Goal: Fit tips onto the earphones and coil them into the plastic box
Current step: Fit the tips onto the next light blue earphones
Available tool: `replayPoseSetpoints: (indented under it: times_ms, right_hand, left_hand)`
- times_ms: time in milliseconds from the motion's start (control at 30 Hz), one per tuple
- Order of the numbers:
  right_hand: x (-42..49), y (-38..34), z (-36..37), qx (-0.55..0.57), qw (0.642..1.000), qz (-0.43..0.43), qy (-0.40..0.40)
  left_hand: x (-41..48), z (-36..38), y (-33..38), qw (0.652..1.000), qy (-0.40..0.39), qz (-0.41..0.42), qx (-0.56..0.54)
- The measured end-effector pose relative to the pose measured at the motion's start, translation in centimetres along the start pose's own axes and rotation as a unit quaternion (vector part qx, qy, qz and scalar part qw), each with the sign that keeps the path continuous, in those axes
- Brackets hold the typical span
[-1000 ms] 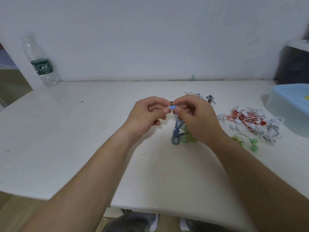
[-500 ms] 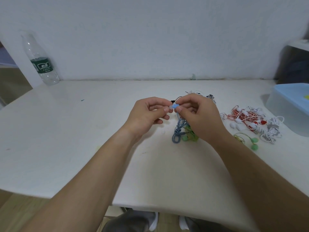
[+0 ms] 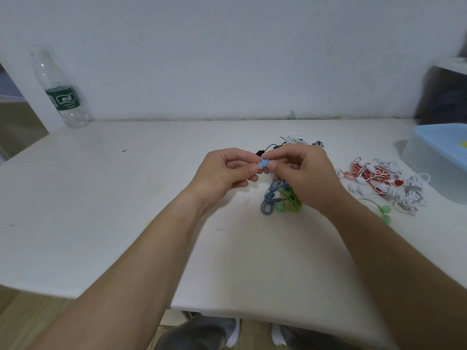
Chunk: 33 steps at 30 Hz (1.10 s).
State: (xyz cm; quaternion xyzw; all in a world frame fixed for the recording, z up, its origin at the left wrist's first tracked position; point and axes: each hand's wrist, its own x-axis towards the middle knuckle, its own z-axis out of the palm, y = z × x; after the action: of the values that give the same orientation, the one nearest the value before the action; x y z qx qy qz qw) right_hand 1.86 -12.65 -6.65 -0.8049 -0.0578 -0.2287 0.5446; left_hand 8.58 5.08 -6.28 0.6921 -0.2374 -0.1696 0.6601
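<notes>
Both hands are raised just above the middle of the tabletop (image 3: 101,198), knuckles nearly meeting. The right hand (image 3: 305,178) has its thumb and forefinger closed on a small blue bud (image 3: 265,163), with the other fingers (image 3: 285,170) curled in under it. The left hand (image 3: 225,173) faces it, pinching a pale tip (image 3: 259,166) at the bud's left end between thumb and forefinger, the rest of its fingers folded into the palm. I can't tell whether the tip is properly seated on the bud.

From the bud a blue cord (image 3: 271,198) hangs down and ends in a knotted loop that rests on the tabletop below the right hand. Touching that loop on its right is a bunched green pair (image 3: 288,204). A small white speck (image 3: 246,198) lies just left of the cord, too blurred to make out.

Behind the hands a black earphone (image 3: 262,150) pokes out, with a few white and striped ones near it, half hidden by the right hand. Further right is a tangle of red-and-white earphones (image 3: 371,174), running into a white bundle (image 3: 410,195), and a second green pair (image 3: 384,213) lies just in front of them beside the right forearm.

The box (image 3: 429,168), clear with a blue lid on, sits at the right edge of the tabletop, well apart from the hands. A clear bottle (image 3: 63,97) with a green label stands upright in the far left corner against the wall (image 3: 227,59).
</notes>
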Motion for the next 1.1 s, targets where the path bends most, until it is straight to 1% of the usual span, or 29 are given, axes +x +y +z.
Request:
replayPoseSetpoints:
  times_ms: [200,833,1100]
  right_hand:
    - [0.04,0.08,-0.32,0.011,1.000,0.007,-0.010]
    - [0.13,0.12,-0.29,-0.042,0.999,0.001,0.017]
    - [0.01,-0.14,-0.42,-0.034,0.999,0.001,0.020]
  left_hand:
    - [-0.10,0.14,0.20,1.000,-0.005,-0.002,-0.009]
    - [0.04,0.60,-0.02,1.000,0.006,-0.002,-0.018]
    - [0.09,0.51,-0.23,0.998,-0.006,-0.010,-0.054]
